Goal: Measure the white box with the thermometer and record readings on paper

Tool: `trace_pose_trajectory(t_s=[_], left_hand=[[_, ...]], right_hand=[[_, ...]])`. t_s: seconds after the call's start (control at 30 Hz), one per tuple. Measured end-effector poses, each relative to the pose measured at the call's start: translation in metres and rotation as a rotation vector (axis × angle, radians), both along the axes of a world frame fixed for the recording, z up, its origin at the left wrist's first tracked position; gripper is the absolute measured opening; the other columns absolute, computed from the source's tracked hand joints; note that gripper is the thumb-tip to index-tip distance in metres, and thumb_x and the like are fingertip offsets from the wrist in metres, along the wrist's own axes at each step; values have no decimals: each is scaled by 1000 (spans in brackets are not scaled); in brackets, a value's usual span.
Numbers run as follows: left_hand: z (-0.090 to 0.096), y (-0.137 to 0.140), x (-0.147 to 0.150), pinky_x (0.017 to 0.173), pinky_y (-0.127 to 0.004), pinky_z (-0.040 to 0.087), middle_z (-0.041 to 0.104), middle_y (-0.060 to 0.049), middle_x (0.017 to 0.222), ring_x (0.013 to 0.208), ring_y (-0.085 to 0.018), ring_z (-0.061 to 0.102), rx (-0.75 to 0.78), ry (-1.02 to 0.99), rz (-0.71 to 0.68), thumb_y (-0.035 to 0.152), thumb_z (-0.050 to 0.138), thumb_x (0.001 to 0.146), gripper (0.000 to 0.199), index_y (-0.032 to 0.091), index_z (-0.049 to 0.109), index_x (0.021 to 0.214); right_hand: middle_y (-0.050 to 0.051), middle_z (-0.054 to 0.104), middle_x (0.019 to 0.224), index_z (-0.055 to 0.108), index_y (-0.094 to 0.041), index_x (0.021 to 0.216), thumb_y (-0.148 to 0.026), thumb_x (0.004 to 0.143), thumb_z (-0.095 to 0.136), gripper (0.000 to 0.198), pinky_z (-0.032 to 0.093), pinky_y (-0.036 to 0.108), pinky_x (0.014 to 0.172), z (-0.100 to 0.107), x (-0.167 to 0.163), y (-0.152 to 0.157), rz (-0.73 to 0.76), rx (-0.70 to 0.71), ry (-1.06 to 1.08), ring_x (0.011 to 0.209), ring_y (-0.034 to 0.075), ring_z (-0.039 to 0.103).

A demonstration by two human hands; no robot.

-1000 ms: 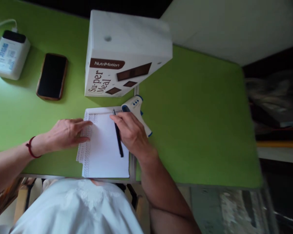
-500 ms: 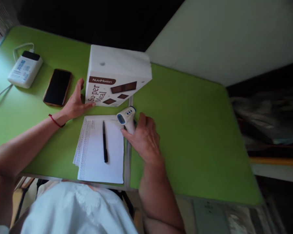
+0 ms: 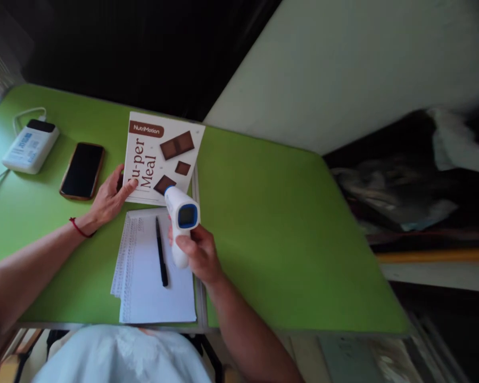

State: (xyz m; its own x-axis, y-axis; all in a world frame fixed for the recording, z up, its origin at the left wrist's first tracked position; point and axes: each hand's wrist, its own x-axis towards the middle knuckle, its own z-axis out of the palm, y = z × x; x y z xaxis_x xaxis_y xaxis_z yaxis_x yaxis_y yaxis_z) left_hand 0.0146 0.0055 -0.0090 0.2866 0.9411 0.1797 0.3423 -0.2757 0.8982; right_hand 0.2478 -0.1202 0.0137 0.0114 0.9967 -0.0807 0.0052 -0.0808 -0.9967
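The right hand [image 3: 201,254] grips a smooth, pistol-shaped white plastic thermometer [image 3: 181,229] while the left hand [image 3: 108,202] clasps a flat-faced, straight-edged printed box [image 3: 159,165].

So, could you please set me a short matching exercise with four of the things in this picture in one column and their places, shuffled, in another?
Column one
1. pen
2. phone
3. handheld thermometer
4. printed box

Column two
A. touched by the left hand, with the thumb on its front
B. in the right hand, its small screen facing the wearer
C. lying on the paper sheets
D. flat on the green table, next to the white power bank

Right pairs: 1-C, 2-D, 3-B, 4-A
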Motion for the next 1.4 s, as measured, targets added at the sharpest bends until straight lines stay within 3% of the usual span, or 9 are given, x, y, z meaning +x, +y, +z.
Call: trace_pose_trajectory(t_s=[0.13,0.37,0.73,1.13,1.4], left_hand=[[11,-5,1,95,-48,62,78,-13,118,108,-32,73,70,88,-19,75,48,104,63,21,70,126],[9,-2,0,98,-51,59,77,-15,122,112,-35,73,95,101,-38,75,48,103,61,20,66,123],[14,-5,1,109,-53,57,73,-17,136,122,-35,71,55,39,-61,74,57,100,65,19,61,134],[16,-4,2,118,-59,51,67,-21,146,133,-38,66,77,70,-101,66,53,103,63,16,54,142],[7,-2,0,117,-60,51,68,-21,144,136,-40,64,52,65,-66,74,56,100,72,17,55,143]], right_hand=[[-1,57,70,65,-25,80,-53,80,73,29,44,33,61,-18,-21,0,-27,-28,103,65,17,50],[-2,57,71,66,-25,84,-54,79,77,32,44,31,63,-19,-28,5,-63,-36,134,66,16,50],[-2,56,69,63,-25,80,-66,75,81,45,42,31,60,-21,-26,7,-32,-55,156,65,16,48],[-1,59,71,65,-25,82,-68,75,82,47,46,33,62,-23,-24,6,-27,-38,143,66,17,51],[-2,60,72,67,-24,83,-68,74,85,48,45,31,62,-22,-26,6,-23,-42,197,65,15,52]])
